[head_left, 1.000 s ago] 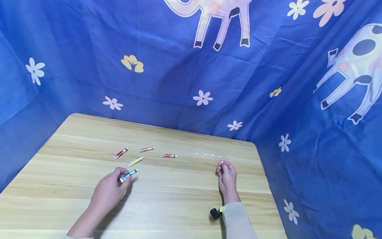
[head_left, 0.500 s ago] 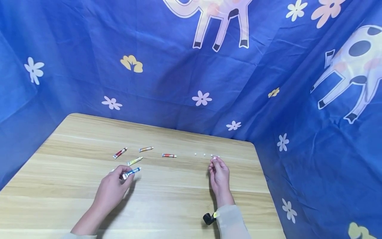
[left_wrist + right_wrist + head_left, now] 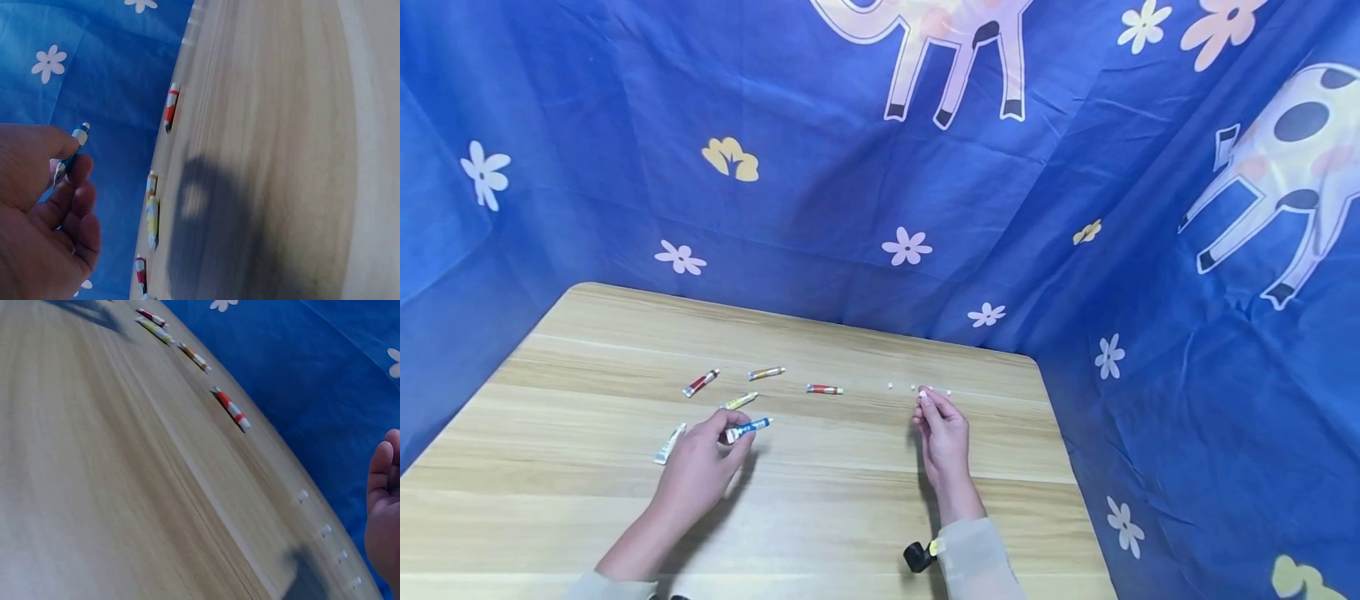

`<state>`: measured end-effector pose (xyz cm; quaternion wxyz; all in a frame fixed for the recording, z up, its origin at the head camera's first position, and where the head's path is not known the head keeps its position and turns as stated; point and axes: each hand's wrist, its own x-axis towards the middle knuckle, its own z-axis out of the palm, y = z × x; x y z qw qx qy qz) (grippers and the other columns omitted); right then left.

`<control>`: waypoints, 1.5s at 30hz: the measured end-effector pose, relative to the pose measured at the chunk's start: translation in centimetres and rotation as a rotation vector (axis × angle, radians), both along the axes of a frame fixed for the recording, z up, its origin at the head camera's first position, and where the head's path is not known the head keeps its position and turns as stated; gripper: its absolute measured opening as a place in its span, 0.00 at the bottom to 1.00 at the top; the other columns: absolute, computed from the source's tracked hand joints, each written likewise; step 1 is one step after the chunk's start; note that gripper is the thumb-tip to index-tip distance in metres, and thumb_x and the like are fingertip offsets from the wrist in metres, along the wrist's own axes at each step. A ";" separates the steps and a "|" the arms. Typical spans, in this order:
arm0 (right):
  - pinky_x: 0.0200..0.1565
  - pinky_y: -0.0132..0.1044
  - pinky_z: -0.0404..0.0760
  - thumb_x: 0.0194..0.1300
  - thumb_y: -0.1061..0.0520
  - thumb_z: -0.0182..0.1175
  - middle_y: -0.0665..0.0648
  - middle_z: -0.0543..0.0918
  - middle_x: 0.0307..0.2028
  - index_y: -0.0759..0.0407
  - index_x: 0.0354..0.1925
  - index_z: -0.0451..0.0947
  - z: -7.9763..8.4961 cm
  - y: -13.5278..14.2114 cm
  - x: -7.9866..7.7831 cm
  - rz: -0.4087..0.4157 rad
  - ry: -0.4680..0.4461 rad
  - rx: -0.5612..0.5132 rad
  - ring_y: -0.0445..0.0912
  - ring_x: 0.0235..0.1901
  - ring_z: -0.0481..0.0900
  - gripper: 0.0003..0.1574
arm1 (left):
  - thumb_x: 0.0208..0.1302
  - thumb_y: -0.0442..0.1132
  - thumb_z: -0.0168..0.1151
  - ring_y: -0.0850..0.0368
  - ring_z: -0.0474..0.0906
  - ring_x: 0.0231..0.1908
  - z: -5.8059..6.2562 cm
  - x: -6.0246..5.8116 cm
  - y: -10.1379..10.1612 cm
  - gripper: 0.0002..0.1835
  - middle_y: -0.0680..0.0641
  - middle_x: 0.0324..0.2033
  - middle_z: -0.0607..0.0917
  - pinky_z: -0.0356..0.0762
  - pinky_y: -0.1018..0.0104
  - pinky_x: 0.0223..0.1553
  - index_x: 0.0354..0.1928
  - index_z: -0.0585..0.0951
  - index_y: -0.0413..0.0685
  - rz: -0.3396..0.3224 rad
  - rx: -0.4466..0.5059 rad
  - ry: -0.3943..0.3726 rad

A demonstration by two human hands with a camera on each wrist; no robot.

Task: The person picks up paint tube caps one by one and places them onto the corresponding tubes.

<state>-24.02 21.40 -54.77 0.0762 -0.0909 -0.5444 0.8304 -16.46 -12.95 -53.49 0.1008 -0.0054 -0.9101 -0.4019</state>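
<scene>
My left hand (image 3: 700, 462) holds a small blue paint tube (image 3: 751, 428) between thumb and fingers, above the table; in the left wrist view its white end (image 3: 81, 132) points away from the palm. To the right, my right hand (image 3: 947, 442) pinches a tiny white cap (image 3: 922, 394) at its fingertips. Several similar white caps (image 3: 326, 530) stand in a row on the table near that hand. A pale tube (image 3: 670, 444) lies just left of the left hand, and a yellow tube (image 3: 740, 401) lies beyond its fingers.
Farther back on the wooden table (image 3: 820, 517) lie a dark red tube (image 3: 702, 382), an ochre tube (image 3: 767, 373) and a red tube (image 3: 825, 389). Blue patterned cloth (image 3: 820, 233) hangs behind the table and along its sides. A black device (image 3: 919, 557) sits at the right wrist.
My left hand has moved right with the blue tube, uncovering the pale tube. My right hand has moved left along the row of caps, still pinching its cap.
</scene>
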 end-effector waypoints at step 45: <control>0.40 0.24 0.85 0.68 0.67 0.71 0.74 0.88 0.40 0.67 0.47 0.88 -0.4 -8.7 5.9 0.418 0.067 0.542 0.34 0.33 0.85 0.10 | 0.72 0.41 0.72 0.66 0.68 0.23 1.0 1.3 4.6 0.09 0.54 0.31 0.80 0.70 0.69 0.27 0.50 0.84 0.57 -0.154 0.215 -0.148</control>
